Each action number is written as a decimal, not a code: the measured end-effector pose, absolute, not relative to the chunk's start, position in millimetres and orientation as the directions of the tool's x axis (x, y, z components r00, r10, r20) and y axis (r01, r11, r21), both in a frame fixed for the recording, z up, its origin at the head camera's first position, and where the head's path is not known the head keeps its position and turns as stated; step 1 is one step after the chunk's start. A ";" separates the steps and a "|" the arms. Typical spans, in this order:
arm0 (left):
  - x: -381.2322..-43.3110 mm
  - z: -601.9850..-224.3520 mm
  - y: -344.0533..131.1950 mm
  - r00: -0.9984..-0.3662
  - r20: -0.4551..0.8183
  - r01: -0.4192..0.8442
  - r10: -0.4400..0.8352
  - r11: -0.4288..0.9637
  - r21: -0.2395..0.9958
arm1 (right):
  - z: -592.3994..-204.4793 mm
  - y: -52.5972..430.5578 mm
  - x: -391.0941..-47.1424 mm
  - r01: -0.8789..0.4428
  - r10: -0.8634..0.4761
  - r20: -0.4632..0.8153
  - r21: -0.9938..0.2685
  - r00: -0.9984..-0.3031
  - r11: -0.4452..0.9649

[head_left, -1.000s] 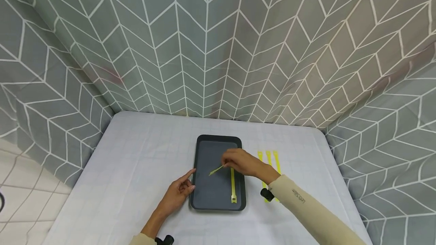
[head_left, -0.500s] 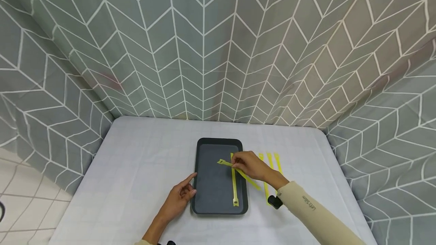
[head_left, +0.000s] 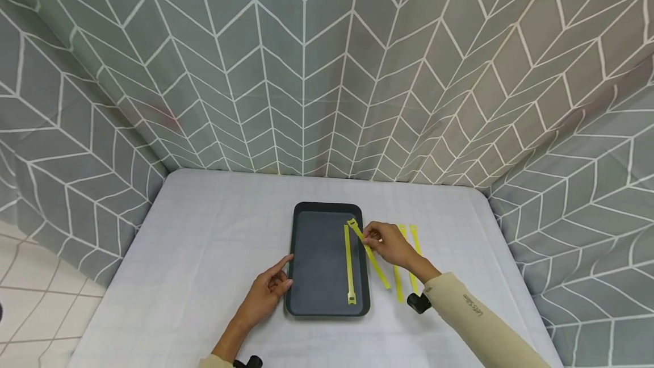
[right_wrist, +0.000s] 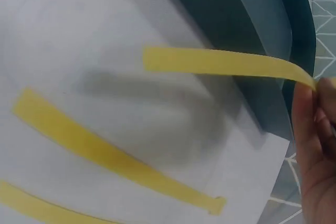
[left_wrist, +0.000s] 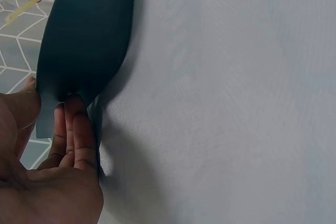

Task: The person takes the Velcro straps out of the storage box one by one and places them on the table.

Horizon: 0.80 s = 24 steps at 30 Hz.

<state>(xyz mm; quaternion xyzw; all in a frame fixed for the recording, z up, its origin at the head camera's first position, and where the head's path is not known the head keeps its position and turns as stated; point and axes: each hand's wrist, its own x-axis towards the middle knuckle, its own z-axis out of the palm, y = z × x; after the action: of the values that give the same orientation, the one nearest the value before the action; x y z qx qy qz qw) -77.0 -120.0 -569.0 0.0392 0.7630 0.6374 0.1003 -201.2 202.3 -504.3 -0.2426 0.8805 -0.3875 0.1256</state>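
A dark tray (head_left: 319, 283) stands on the table, with a yellow cable tie (head_left: 349, 268) lying lengthwise near its right side. My right hand (head_left: 390, 243) pinches another yellow cable tie (head_left: 379, 270) over the tray's right rim. Its slotted head points away, and its tail slants toward me past the rim. In the right wrist view this held tie (right_wrist: 210, 62) bends near the fingertips, above the table. At the tray's left edge, my left hand (head_left: 260, 297) holds the rim, its fingers (left_wrist: 83, 135) curled against the outer wall.
To the right of the tray lie three more yellow cable ties (head_left: 398, 288), partly hidden by my right hand and forearm. A white cloth (head_left: 230, 231) covers the table. Patterned grey curtains (head_left: 306, 101) hang behind it and at both sides.
My right hand has shifted right from above the tray's middle to its right rim. The held tie has swung from pointing left to lying nearly lengthwise. My left hand stays at the tray.
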 end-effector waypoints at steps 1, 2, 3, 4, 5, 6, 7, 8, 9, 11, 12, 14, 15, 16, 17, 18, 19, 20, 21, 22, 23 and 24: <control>-76.9 -568.9 -120.2 -0.977 -0.099 -0.064 0.189 0.181 0.981 | -505.0 203.9 -200.9 -0.303 -0.501 -0.046 -0.748 -0.864 0.591; -77.0 -569.5 -120.5 -0.977 -0.095 -0.060 0.190 0.183 0.981 | -505.7 205.1 -200.9 -0.273 -0.473 -0.059 -0.751 -0.879 0.601; -77.0 -569.7 -120.6 -0.977 -0.093 -0.057 0.192 0.183 0.981 | -506.6 206.0 -200.6 -0.237 -0.443 -0.076 -0.757 -0.893 0.609; -76.9 -569.8 -120.5 -0.977 -0.092 -0.055 0.192 0.186 0.981 | -507.8 207.1 -200.3 -0.194 -0.408 -0.098 -0.764 -0.908 0.616; -76.9 -570.1 -120.5 -0.978 -0.085 -0.049 0.191 0.189 0.981 | -508.9 208.0 -199.9 -0.150 -0.371 -0.121 -0.768 -0.921 0.623; -76.8 -570.3 -120.4 -0.978 -0.084 -0.047 0.190 0.194 0.980 | -510.2 209.1 -199.5 -0.108 -0.336 -0.143 -0.770 -0.931 0.629; -76.7 -570.4 -120.2 -0.979 -0.084 -0.046 0.188 0.200 0.979 | -511.5 210.0 -198.9 -0.064 -0.298 -0.167 -0.770 -0.940 0.634; -76.7 -570.3 -120.1 -0.979 -0.083 -0.045 0.186 0.200 0.979 | -513.0 210.8 -198.4 -0.020 -0.260 -0.190 -0.770 -0.947 0.637; -76.6 -570.3 -119.9 -0.980 -0.082 -0.044 0.183 0.204 0.978 | -514.7 211.6 -197.8 0.019 -0.226 -0.211 -0.769 -0.951 0.638; -77.3 -570.8 -119.5 -0.981 -0.079 -0.042 0.175 0.208 0.977 | -517.6 213.5 -196.9 0.078 -0.168 -0.240 -0.761 -0.956 0.644; -77.6 -570.8 -119.4 -0.982 -0.080 -0.043 0.171 0.210 0.977 | -519.0 214.5 -196.3 0.096 -0.148 -0.248 -0.758 -0.957 0.645; -78.0 -570.6 -119.4 -0.983 -0.079 -0.044 0.166 0.205 0.978 | -522.1 216.5 -195.4 0.127 -0.115 -0.261 -0.751 -0.958 0.647; -78.1 -570.6 -119.3 -0.983 -0.081 -0.046 0.165 0.207 0.977 | -523.4 217.5 -194.9 0.145 -0.101 -0.271 -0.751 -0.957 0.645; -78.1 -570.5 -119.2 -0.983 -0.082 -0.047 0.165 0.208 0.977 | -524.6 218.6 -194.5 0.159 -0.091 -0.282 -0.747 -0.955 0.646; -78.1 -570.2 -119.1 -0.982 -0.082 -0.046 0.167 0.209 0.977 | -525.7 219.6 -194.2 0.179 -0.078 -0.297 -0.744 -0.952 0.643; -78.0 -570.0 -119.1 -0.982 -0.085 -0.049 0.170 0.207 0.977 | -526.8 220.7 -193.8 0.198 -0.070 -0.313 -0.742 -0.947 0.641; -77.9 -569.5 -119.1 -0.981 -0.090 -0.054 0.173 0.202 0.978 | -527.4 221.4 -193.5 0.220 -0.058 -0.331 -0.737 -0.942 0.639; -77.9 -569.3 -119.1 -0.980 -0.095 -0.060 0.174 0.200 0.978 | -528.2 222.1 -193.3 0.237 -0.048 -0.344 -0.733 -0.938 0.637; -77.8 -569.2 -119.0 -0.980 -0.103 -0.068 0.173 0.198 0.978 | -528.7 222.5 -193.2 0.251 -0.041 -0.357 -0.728 -0.933 0.638; -77.7 -569.0 -119.0 -0.980 -0.109 -0.075 0.169 0.195 0.978 | -529.6 222.9 -193.3 0.258 -0.033 -0.364 -0.720 -0.931 0.644; -77.6 -568.7 -119.0 -0.979 -0.115 -0.083 0.166 0.191 0.978 | -530.7 223.3 -193.6 0.262 -0.029 -0.368 -0.714 -0.929 0.649; -77.5 -568.2 -118.8 -0.979 -0.125 -0.094 0.159 0.187 0.978 | -531.8 223.4 -193.9 0.257 -0.028 -0.364 -0.709 -0.931 0.656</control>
<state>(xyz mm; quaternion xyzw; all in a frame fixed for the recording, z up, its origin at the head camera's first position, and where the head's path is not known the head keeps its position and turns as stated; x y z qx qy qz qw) -77.5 -118.8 -568.2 0.0212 0.7638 0.6374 0.0994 -193.9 223.4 -531.8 0.0642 0.8932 -0.4096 0.1741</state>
